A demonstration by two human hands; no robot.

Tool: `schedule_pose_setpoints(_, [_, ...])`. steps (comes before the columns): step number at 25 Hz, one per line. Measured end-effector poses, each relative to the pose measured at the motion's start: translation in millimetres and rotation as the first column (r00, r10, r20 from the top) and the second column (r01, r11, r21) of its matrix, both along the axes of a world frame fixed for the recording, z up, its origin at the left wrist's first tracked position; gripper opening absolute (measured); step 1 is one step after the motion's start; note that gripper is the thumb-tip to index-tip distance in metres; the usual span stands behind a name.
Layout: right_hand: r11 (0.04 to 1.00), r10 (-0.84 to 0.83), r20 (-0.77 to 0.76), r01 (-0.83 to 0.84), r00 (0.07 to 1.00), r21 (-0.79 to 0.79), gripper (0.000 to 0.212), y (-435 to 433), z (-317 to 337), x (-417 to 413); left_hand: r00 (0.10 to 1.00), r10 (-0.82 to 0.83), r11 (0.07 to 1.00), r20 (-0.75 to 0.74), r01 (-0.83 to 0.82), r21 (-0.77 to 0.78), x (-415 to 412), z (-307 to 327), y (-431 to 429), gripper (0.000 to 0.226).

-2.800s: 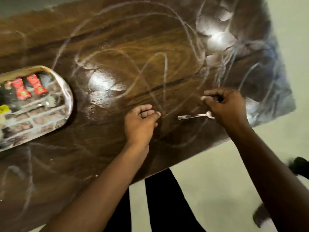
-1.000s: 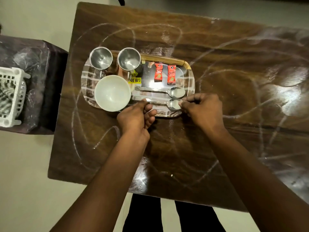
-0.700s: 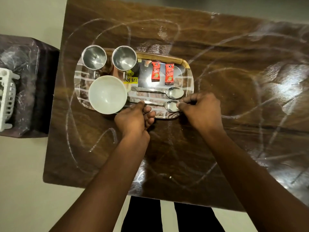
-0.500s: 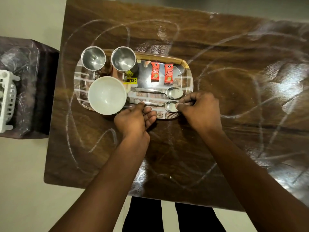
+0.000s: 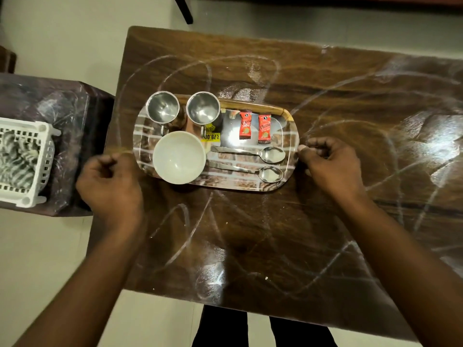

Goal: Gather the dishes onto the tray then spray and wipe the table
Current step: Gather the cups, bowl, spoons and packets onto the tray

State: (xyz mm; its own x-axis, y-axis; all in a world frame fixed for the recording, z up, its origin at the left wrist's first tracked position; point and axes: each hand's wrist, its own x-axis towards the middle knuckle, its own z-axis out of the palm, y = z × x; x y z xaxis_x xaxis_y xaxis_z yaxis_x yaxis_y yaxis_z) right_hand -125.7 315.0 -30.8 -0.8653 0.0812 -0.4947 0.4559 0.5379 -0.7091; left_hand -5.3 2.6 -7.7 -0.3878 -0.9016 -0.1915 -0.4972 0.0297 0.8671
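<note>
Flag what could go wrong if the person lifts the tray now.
The two steel cups stand upright at the tray's far left; a tilt could topple them. The bowl overhangs the near rim and may slide off. The left hand looks blurred and off the rim; the right hand is only at the edge.

Dim, warm overhead light glares white on the table [image 5: 313, 234] right of the tray [image 5: 292, 126] and in the tray's middle. The left hand [image 5: 112, 186], left of the tray, is motion-blurred. Table edges bow from wide-angle distortion.

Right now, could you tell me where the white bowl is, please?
The bowl sits on the tray's near left part, below the two cups, left of the spoons.
</note>
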Motion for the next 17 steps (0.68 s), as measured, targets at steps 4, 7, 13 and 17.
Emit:
schedule_pose_setpoints(4, [0.992, -0.072, 0.096, 0.081, 0.993, -0.099, 0.020, -14.7, -8.6, -7.6, 0.974, -0.175, 0.974, 0.142, 0.150, 0.172, -36.5, -30.6, -67.3, 0.039])
schedule_pose_setpoints(7, [0.965, -0.168, 0.165, 0.197, 0.972, -0.174, 0.017, -22.3, -12.2, -8.0, 0.911, -0.342, 0.923, 0.230, 0.279, 0.266, -56.0, -45.6, -84.5, 0.032])
schedule_pose_setpoints(13, [0.937, -0.234, 0.219, 0.280, 0.947, -0.209, 0.019, -32.4, -16.5, -11.5, 0.910, -0.376, 0.899, 0.173, 0.313, 0.306, -54.5, -42.4, -90.5, 0.027])
schedule_pose_setpoints(17, [0.956, -0.170, 0.170, 0.204, 0.971, -0.209, 0.019, -33.7, -1.2, -17.0, 0.939, -0.324, 0.903, 0.115, 0.271, 0.334, -43.1, -20.1, -85.5, 0.025])
